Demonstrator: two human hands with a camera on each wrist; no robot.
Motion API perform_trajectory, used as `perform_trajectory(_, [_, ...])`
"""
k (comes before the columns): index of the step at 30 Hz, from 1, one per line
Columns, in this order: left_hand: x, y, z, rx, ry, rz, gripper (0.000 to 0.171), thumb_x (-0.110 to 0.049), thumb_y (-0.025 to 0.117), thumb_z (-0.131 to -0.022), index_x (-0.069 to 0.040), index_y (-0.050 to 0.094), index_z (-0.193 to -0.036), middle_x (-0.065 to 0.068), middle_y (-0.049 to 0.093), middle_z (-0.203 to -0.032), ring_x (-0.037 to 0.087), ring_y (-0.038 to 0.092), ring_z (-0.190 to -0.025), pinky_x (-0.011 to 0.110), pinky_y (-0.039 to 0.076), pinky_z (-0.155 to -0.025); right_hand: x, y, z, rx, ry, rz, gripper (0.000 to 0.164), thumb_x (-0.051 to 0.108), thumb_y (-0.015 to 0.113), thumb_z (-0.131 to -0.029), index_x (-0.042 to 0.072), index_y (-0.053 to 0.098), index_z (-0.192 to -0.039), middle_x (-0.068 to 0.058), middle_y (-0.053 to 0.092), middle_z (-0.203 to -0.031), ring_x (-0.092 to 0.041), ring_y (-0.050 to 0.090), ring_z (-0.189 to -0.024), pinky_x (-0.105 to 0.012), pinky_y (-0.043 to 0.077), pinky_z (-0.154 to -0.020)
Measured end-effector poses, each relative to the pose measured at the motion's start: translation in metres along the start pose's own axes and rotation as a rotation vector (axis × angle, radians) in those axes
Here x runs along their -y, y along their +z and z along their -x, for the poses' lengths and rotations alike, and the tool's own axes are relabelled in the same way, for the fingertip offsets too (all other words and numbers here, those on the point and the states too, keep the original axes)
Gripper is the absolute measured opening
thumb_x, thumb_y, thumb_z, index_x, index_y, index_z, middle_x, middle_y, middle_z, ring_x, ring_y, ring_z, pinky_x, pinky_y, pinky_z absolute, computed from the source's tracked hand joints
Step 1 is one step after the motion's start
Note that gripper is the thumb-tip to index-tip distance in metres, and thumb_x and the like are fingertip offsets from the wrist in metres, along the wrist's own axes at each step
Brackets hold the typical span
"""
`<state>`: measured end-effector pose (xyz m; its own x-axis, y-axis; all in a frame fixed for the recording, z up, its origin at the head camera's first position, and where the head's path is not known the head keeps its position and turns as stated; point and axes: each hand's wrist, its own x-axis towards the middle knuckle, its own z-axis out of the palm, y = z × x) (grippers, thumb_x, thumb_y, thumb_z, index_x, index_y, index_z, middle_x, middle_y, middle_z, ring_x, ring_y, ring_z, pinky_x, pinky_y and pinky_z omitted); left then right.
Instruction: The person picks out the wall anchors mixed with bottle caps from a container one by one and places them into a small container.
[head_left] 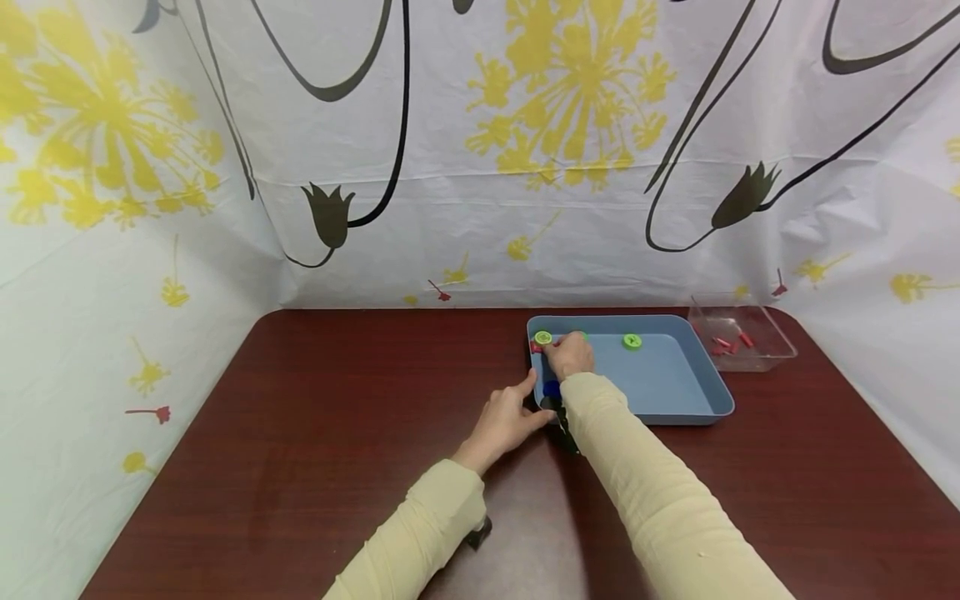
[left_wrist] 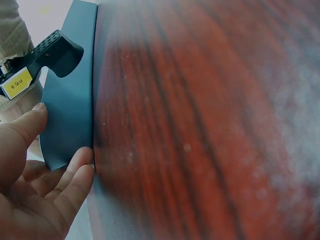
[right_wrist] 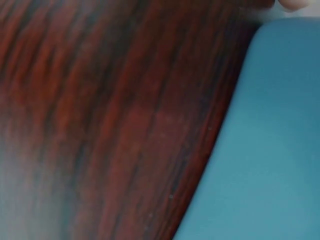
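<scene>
A light-blue tray [head_left: 660, 375] lies on the table. My left hand [head_left: 504, 419] spans its near left corner, index finger along the left side and thumb along the front; in the left wrist view the thumb and fingertips touch the tray wall [left_wrist: 72, 100]. My right hand [head_left: 573, 355] is bent down inside the tray's left part, its fingertips beside a lime-green disc [head_left: 543, 337] and a small red piece [head_left: 536, 347]. Whether they pinch anything is hidden. Farther right lies another green disc [head_left: 632, 342]. A blue piece [head_left: 552, 388] shows beside my right wrist.
A clear plastic box [head_left: 776, 350] with several small red pieces [head_left: 731, 342] stands against the tray's right side, near the table's back edge. The dark red wooden table [head_left: 360, 417] reaches to a patterned white curtain [head_left: 450, 208] behind and at both sides.
</scene>
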<state>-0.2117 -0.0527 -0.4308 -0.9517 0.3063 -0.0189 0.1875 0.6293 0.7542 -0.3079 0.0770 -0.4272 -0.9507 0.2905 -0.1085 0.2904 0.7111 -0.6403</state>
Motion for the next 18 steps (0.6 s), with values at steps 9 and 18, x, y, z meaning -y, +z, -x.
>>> perform_trajectory(9, [-0.0014,0.0000,-0.0001,-0.007,0.012,-0.017,0.075,-0.038,0.066,-0.087,-0.012,0.031,-0.147,0.002,0.071,-0.078,0.005,0.065,-0.067,0.027,0.051,-0.070,-0.0018,-0.0031,0.0008,0.019,0.016,-0.053,0.029,0.027,0.061,-0.091,0.001,0.065,-0.105,-0.018,0.065,-0.105,-0.028,0.060,-0.089,-0.040,0.048,-0.076])
perform_trajectory(18, [-0.0015,0.0006,0.0016,-0.013,0.013,-0.021,0.075,-0.038,0.066,-0.087,-0.011,0.031,-0.147,0.004,0.072,-0.082,0.006,0.066,-0.069,0.028,0.051,-0.069,-0.0081,-0.0054,0.0019,0.019,0.022,-0.153,0.026,0.021,0.061,-0.091,0.000,0.064,-0.107,-0.019,0.063,-0.110,-0.029,0.059,-0.094,-0.041,0.047,-0.080])
